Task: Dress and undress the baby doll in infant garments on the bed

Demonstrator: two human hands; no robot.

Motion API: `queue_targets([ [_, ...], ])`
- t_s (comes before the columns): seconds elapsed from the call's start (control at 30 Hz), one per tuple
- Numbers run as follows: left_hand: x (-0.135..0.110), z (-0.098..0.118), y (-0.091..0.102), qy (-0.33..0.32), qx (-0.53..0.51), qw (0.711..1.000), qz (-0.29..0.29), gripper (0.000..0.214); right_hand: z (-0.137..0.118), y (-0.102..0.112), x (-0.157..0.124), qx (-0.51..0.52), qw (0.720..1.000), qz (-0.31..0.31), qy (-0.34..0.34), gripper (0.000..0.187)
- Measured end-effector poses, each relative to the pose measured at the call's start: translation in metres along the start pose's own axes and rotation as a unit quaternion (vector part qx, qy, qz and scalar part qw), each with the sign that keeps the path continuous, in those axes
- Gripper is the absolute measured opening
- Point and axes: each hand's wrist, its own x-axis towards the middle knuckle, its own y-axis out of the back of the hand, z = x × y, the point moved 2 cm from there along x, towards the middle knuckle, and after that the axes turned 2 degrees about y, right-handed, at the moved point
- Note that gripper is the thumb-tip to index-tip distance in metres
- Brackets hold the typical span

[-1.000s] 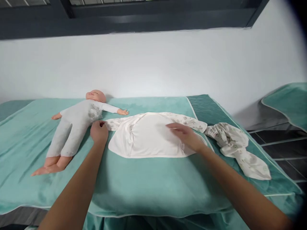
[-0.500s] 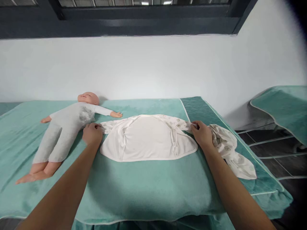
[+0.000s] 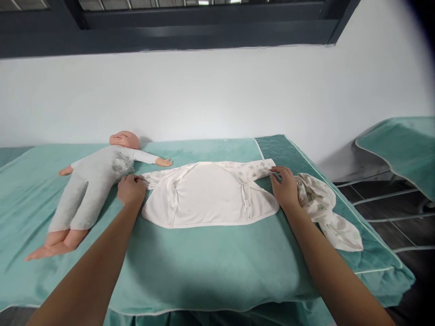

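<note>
The white baby top (image 3: 207, 194) lies open and flat in the middle of the green bed cover (image 3: 204, 267). Its two sleeves stick out to the sides. The left hand (image 3: 131, 190) is curled shut on the end of the left sleeve (image 3: 151, 179), and its fingertips are hidden. The right hand (image 3: 287, 190) has its fingers close together, with the tips at the end of the right sleeve (image 3: 256, 168). I cannot tell if they pinch or only press.

To lay the top out well, I think both hands should pull gently and evenly apart, low on the cover, so the cloth lies smooth.

A baby doll (image 3: 91, 181) lies just beside the left hand. A crumpled printed cloth (image 3: 326, 210) touches the right hand.
</note>
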Motion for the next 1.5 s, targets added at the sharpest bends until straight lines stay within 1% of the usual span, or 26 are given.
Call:
queue_targets([
  [0.1,0.0,0.001,0.0,-0.001,0.0,1.0,0.0,0.027,-0.025,0.0,0.0,0.014,0.998,-0.039,0.054,0.022],
  [0.13,0.0,0.001,0.0,-0.001,0.0,1.0,0.0,0.027,-0.036,-0.003,0.002,0.008,0.994,-0.075,0.082,0.023],
  [0.17,0.0,0.002,0.001,-0.001,0.0,1.0,0.0,0.027,-0.048,-0.007,0.005,-0.004,0.985,-0.128,0.116,0.025],
  [0.23,0.0,0.002,0.001,-0.001,-0.001,1.0,-0.001,0.027,-0.066,-0.017,0.013,-0.044,0.949,-0.254,0.182,0.033],
  [0.3,0.0,0.002,0.001,-0.001,-0.002,1.0,-0.001,0.027,-0.074,-0.027,0.021,-0.074,0.906,-0.359,0.209,0.047],
  [0.33,0.0,0.002,0.001,-0.001,-0.002,1.0,0.0,0.027,-0.075,-0.031,0.025,-0.074,0.893,-0.395,0.204,0.055],
  [0.4,0.0,0.001,0.0,0.0,-0.002,1.0,0.003,0.028,-0.07,-0.038,0.03,-0.051,0.88,-0.437,0.176,0.07],
  [0.43,0.0,0.001,-0.001,0.001,-0.002,1.0,0.005,0.028,-0.066,-0.041,0.031,-0.04,0.882,-0.443,0.159,0.074],
  [0.47,0.0,0.0,-0.002,0.003,-0.001,1.0,0.005,0.027,-0.062,-0.043,0.03,-0.035,0.89,-0.433,0.14,0.075],
  [0.6,0.001,0.0,-0.004,0.006,0.006,1.0,0.008,0.027,-0.051,-0.047,0.023,-0.022,0.942,-0.327,0.069,0.063],
  [0.67,0.001,0.001,-0.004,0.007,0.01,1.0,0.009,0.027,-0.051,-0.047,0.02,0.012,0.958,-0.283,0.048,0.054],
  [0.77,0.001,0.002,-0.004,0.007,0.013,1.0,0.005,0.028,-0.049,-0.048,0.021,0.043,0.973,-0.224,0.022,0.038],
  [0.83,0.001,0.001,-0.005,0.005,0.009,1.0,0.005,0.03,-0.045,-0.05,0.024,0.043,0.982,-0.184,-0.018,0.026],
  [0.87,0.001,0.001,-0.005,0.002,0.006,1.0,0.008,0.03,-0.042,-0.051,0.025,0.042,0.984,-0.168,-0.048,0.025],
  [0.93,-0.001,0.001,-0.004,-0.001,0.002,1.0,0.014,0.031,-0.035,-0.052,0.027,0.038,0.984,-0.143,-0.101,0.029],
  [0.97,-0.001,0.002,-0.004,-0.001,0.002,1.0,0.014,0.03,-0.033,-0.052,0.028,0.033,0.985,-0.13,-0.106,0.031],
  [1.03,-0.003,0.003,-0.001,0.007,0.0,1.0,0.007,0.03,-0.033,-0.051,0.03,0.01,0.993,-0.097,-0.06,0.033],
  [1.1,-0.004,0.007,0.004,0.014,-0.006,1.0,-0.006,0.03,-0.042,-0.049,0.029,-0.016,0.997,-0.068,0.024,0.036],
  [1.13,-0.005,0.009,0.006,0.014,-0.01,1.0,-0.011,0.031,-0.047,-0.049,0.026,-0.022,0.995,-0.069,0.065,0.037],
  [1.17,-0.006,0.012,0.009,0.012,-0.016,1.0,-0.013,0.031,-0.053,-0.05,0.023,-0.02,0.991,-0.088,0.104,0.038],
  [1.2,-0.009,0.014,0.013,0.008,-0.021,1.0,-0.011,0.032,-0.059,-0.052,0.018,-0.014,0.983,-0.122,0.139,0.039],
  [1.3,-0.027,0.015,0.024,-0.02,-0.042,0.999,0.007,0.033,-0.067,-0.063,-0.003,-0.006,0.939,-0.262,0.223,0.044],
  [1.33,-0.035,0.013,0.029,-0.038,-0.054,0.998,0.012,0.034,-0.066,-0.067,-0.009,-0.014,0.928,-0.29,0.234,0.046],
  [1.37,-0.045,0.01,0.033,-0.082,-0.085,0.993,0.013,0.037,-0.064,-0.07,-0.014,-0.022,0.923,-0.301,0.238,0.047],
  [1.43,-0.061,-0.002,0.045,-0.108,-0.104,0.989,0.015,0.036,-0.062,-0.074,-0.018,-0.026,0.932,-0.283,0.224,0.047],
  [1.5,-0.069,-0.021,0.061,-0.131,-0.133,0.982,0.028,0.034,-0.073,-0.081,-0.017,-0.016,0.94,-0.269,0.211,0.048],
])
